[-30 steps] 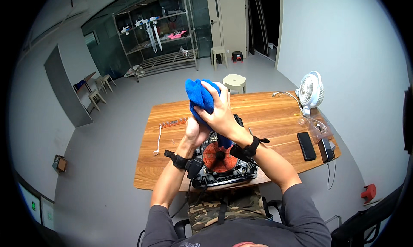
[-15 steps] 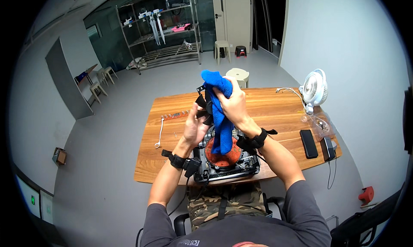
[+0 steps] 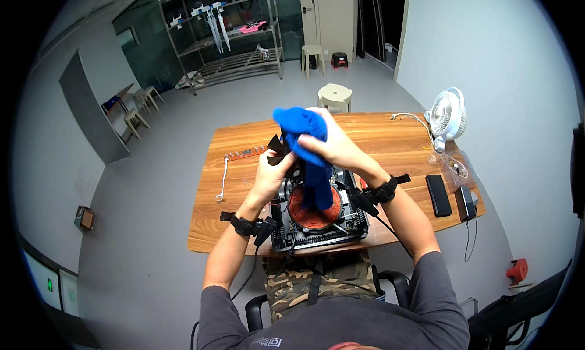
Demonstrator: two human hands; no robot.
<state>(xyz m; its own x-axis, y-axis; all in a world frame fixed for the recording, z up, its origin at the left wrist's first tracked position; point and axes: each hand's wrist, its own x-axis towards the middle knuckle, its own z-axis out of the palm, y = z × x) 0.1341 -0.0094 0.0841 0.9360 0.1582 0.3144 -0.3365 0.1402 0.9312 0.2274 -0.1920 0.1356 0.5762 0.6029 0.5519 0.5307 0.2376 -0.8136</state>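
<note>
Blue cloth [image 3: 308, 144]: held up in the air above the near middle of the wooden table [image 3: 378, 137], bunched at the top and hanging down in a strip toward the machine below.

Right hand [image 3: 329, 146]: fingers clenched around the bunched top of the cloth, wrist wearing a black strap with a cable running off it.

Left hand [image 3: 272, 170]: just beside the cloth on its left, fingers curled on a small black part [image 3: 278, 148] that sits against the cloth's edge; what that part is cannot be told. A black strap is on this wrist too.

Machine [image 3: 317, 219]: dark, boxy, open on top, standing at the near edge of the table directly under both hands. A round reddish-brown disc [image 3: 314, 208] lies in its middle; the cloth's lower end hangs right over the disc, contact not clear.

Other items on the table:
- white fan [image 3: 446, 115], upright, at the far right corner, with a white cable trailing left
- black phone [image 3: 438, 194], flat, right side
- small dark device [image 3: 466, 202], just beside the phone, at the right edge
- long thin metal tool [image 3: 222, 179], left side, well apart from the machine

Beyond the table: pale round stool [image 3: 334, 96], touching or near the far edge; metal shelving [image 3: 225, 39] at the back of the room.
</note>
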